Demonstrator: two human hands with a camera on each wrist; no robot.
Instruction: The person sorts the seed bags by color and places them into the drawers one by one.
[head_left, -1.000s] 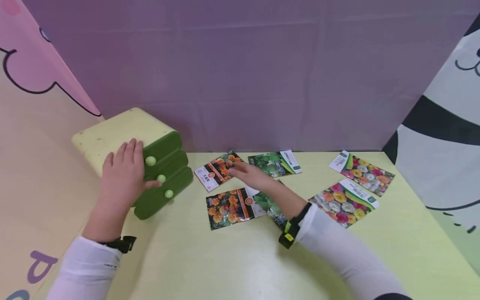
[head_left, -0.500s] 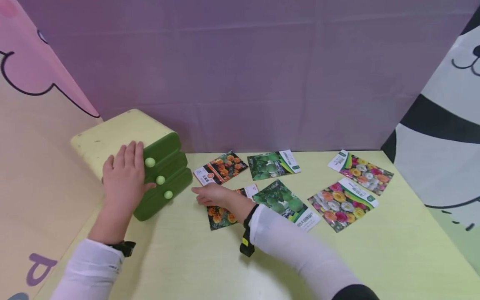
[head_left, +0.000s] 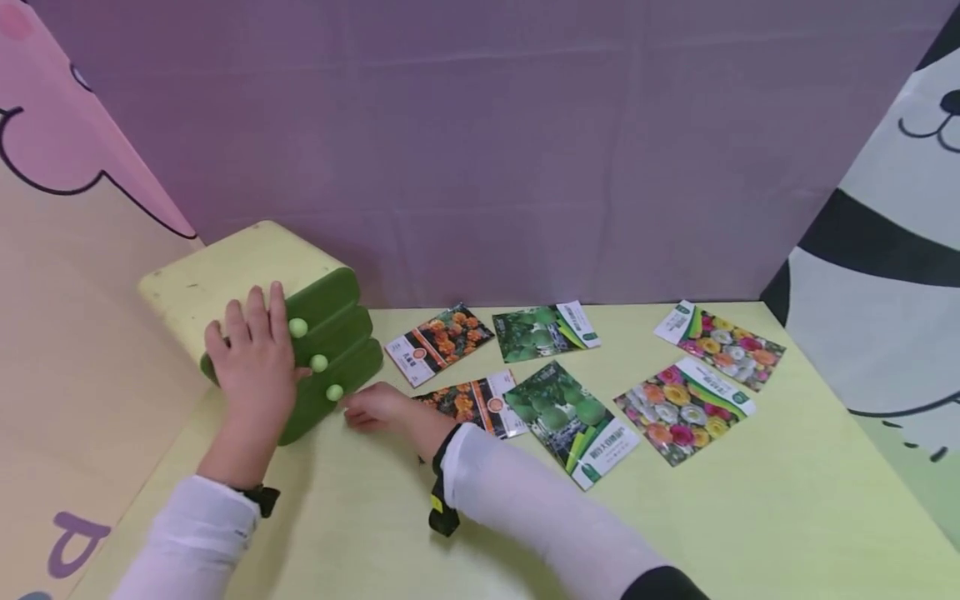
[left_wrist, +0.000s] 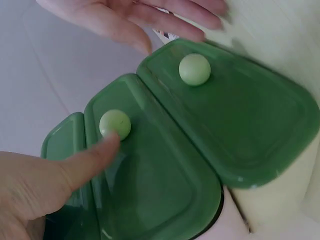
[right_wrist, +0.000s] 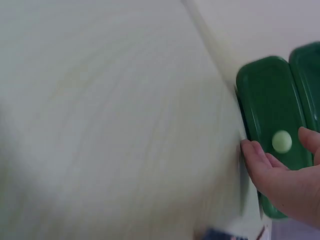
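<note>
Reaching for the lowest drawer of the green drawer box [head_left: 322,367], by the look of it; left hand [head_left: 255,367] laid flat on its side with fingers straight, thumb by the middle knob [left_wrist: 115,124]; right hand [head_left: 375,408] relaxed, gripping nothing, fingertips just beside the bottom knob [head_left: 334,392]; next calls for a pinch on that knob; all three drawers closed, contents hidden; seed packets [head_left: 570,417] behind the right hand.

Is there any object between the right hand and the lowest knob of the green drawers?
Nothing visible stands between them. The right hand lies on the table just beside the bottom drawer, and its fingers are next to the lowest knob. The seed packets lie behind the hand, not in the gap. The left hand rests on the drawer unit's side.
</note>
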